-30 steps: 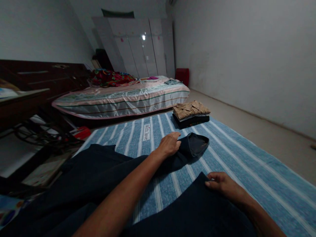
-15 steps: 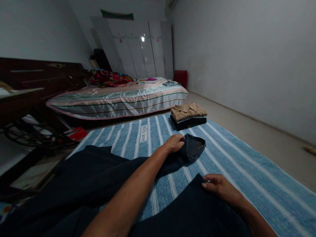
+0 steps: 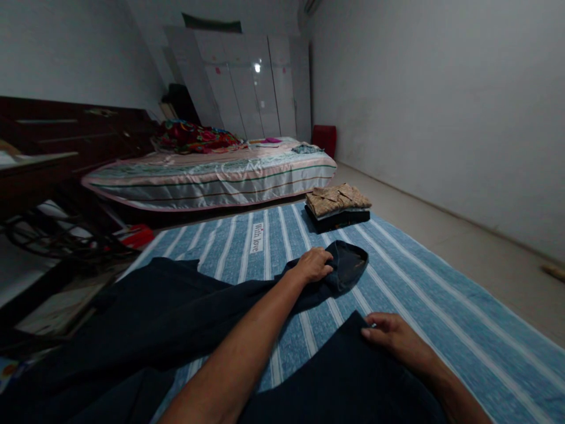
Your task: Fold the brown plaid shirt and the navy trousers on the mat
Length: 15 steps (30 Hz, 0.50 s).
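Dark navy trousers (image 3: pixel 176 321) lie spread over the blue striped bedsheet (image 3: pixel 247 271), one leg stretching across to the right. My left hand (image 3: pixel 314 265) rests on that leg just short of its cuff (image 3: pixel 351 268), fingers curled on the cloth. The cuff gapes, showing its inside. Nearer to me, my right hand (image 3: pixel 392 335) pinches the hem corner of the other leg (image 3: pixel 344 377) between thumb and fingers. The frame's lower edge cuts off part of the trousers.
A stack of folded clothes (image 3: pixel 338 206), tan on top and black below, sits at the sheet's far edge. Beyond it stands another bed (image 3: pixel 212 179) with a red floral blanket (image 3: pixel 194 136). At left is a dark table with an iron wheel (image 3: pixel 48 232); a wall (image 3: pixel 441 106) rises at right.
My left hand has lowered slightly and moved a little right along the leg; its fingers now lie more over the cloth near the cuff. My right hand keeps its pinch.
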{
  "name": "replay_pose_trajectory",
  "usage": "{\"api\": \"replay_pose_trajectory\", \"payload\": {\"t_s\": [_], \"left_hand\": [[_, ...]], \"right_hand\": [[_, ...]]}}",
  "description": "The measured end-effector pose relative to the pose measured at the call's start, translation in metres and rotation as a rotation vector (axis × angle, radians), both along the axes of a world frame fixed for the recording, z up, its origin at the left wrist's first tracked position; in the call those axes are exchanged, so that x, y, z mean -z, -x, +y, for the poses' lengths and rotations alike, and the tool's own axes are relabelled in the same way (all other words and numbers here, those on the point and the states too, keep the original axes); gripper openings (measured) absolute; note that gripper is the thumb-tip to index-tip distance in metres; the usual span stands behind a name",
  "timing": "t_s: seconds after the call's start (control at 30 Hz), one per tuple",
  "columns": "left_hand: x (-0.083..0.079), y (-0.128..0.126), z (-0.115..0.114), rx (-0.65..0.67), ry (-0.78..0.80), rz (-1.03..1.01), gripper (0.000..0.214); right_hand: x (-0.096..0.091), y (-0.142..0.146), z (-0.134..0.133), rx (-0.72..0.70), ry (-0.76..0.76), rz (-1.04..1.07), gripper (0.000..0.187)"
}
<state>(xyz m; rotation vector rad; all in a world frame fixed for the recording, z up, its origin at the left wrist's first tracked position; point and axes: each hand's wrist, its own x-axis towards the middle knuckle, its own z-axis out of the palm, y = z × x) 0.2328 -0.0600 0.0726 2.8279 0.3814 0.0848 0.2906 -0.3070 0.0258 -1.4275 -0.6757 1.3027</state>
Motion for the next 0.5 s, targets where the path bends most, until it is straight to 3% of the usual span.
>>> {"api": "replay_pose_trajectory", "payload": {"t_s": [0.2,0.3,0.4,0.5], "left_hand": [[0.005,-0.003,-0.005,-0.032,-0.004,-0.061,0.015],[0.0,-0.004,-0.004,-0.044,0.03,-0.148,0.013],[-0.022,-0.004,-0.006,-0.096,0.073,-0.271,0.015],[-0.059,0.002,-0.012,-0.193,0.102,-0.428,0.024]], "right_hand": [[0.003,-0.001,-0.002,0.027,-0.028,-0.029,0.051],[0.008,-0.002,-0.001,0.024,-0.038,-0.021,0.05],[0.004,0.001,-0.001,-0.006,-0.03,-0.043,0.049],[-0.015,0.005,-0.006,-0.054,-0.093,-0.22,0.04]]}}
